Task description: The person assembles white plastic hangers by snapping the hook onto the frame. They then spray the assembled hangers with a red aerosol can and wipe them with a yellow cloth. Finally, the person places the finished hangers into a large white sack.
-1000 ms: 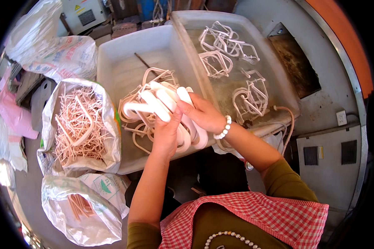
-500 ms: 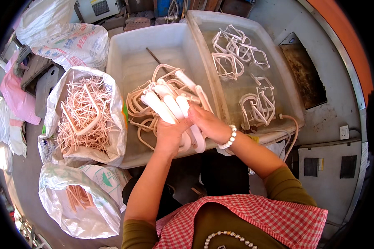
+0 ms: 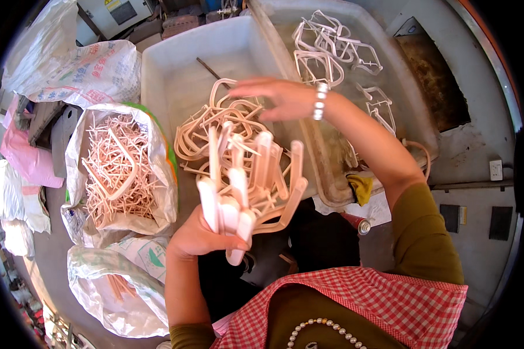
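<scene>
My left hand (image 3: 197, 237) is wrapped round a bunch of pale pink bent plastic pieces (image 3: 237, 200), their flat, rounded ends fanning upward at the tub's near edge. Its thumb lies across the front of the bunch. Farther off, my right hand (image 3: 276, 99) hovers with fingers stretched out and somewhat blurred, holding nothing. Below it lies a heap of similar looped plastic pieces (image 3: 195, 136) in the left white tub (image 3: 177, 61). The held bunch covers part of this heap.
The right tub (image 3: 384, 32) holds liquid and several white plastic frames (image 3: 326, 41). A dark rod (image 3: 208, 68) leans in the left tub. Left stand a sack of thin pink scraps (image 3: 119, 168) and a lower sack (image 3: 99, 291). A yellow cloth (image 3: 361, 188) and spray can (image 3: 361, 225) are near my knees.
My right hand has let go of the bunch and moved up and away over the heap, opening. My left hand has drawn the bunch nearer to me and tilted it upright.
</scene>
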Tool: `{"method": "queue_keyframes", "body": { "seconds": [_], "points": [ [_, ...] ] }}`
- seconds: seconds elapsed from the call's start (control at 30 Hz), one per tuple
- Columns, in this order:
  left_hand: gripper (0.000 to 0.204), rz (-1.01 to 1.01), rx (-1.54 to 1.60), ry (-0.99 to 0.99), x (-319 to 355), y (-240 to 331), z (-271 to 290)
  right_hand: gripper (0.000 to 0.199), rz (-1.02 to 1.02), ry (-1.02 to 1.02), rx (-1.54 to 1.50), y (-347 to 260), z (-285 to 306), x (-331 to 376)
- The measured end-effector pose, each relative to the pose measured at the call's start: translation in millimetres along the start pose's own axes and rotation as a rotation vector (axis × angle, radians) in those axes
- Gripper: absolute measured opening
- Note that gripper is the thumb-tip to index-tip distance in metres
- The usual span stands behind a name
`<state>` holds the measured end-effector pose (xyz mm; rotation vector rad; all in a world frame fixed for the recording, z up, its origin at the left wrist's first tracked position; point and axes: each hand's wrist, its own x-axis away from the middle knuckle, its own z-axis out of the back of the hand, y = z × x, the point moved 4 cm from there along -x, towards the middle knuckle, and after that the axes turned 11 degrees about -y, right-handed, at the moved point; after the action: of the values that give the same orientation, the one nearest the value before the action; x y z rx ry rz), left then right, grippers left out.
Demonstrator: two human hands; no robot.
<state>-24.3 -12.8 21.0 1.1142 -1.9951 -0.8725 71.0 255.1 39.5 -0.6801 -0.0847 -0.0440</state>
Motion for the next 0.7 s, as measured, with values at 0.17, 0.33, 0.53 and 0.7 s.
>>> {"method": "queue_keyframes", "body": {
  "seconds": [0.17, 0.33, 0.53, 0.7],
  "points": [
    [0.062, 0.226, -0.066, -0.077, -11, -10, -16, 0.072, 0.259, -0.390, 0.237, -9, -58, -50],
    [0.059, 0.191, -0.161, -0.090, -13, -23, -9, 0.029, 0.128, -0.741, 0.159, 41, -102, -59],
    [0.048, 0.116, -0.114, 0.356, -22, -15, 32, 0.029, -0.341, -0.221, -0.159, 103, -29, -7],
    [0.046, 0.011, 0.049, 0.565, -15, -18, 39, 0.051, -0.485, 0.114, 0.024, 140, 5, 23]
  ]
}}
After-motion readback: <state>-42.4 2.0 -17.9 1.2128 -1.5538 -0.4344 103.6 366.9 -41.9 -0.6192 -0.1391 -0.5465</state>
